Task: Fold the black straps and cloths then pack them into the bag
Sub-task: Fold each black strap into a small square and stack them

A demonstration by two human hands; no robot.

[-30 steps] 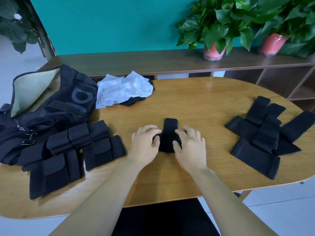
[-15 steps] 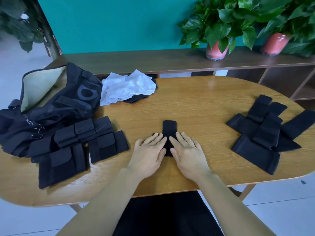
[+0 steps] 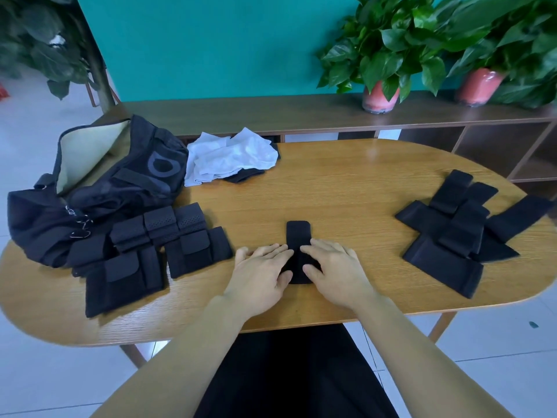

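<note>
Currently, your left hand (image 3: 260, 271) and right hand (image 3: 333, 268) lie flat, fingers straight, pressing the black strap (image 3: 298, 251) against the table (image 3: 346, 200) near its front edge. The strap's far end protrudes beyond your fingertips. Folded straps (image 3: 156, 254) lie to the left, just beside the open bag (image 3: 114, 188). Unfolded straps (image 3: 461, 236) lie well apart to the right. White cloths (image 3: 229, 156) lie beside the bag.
</note>
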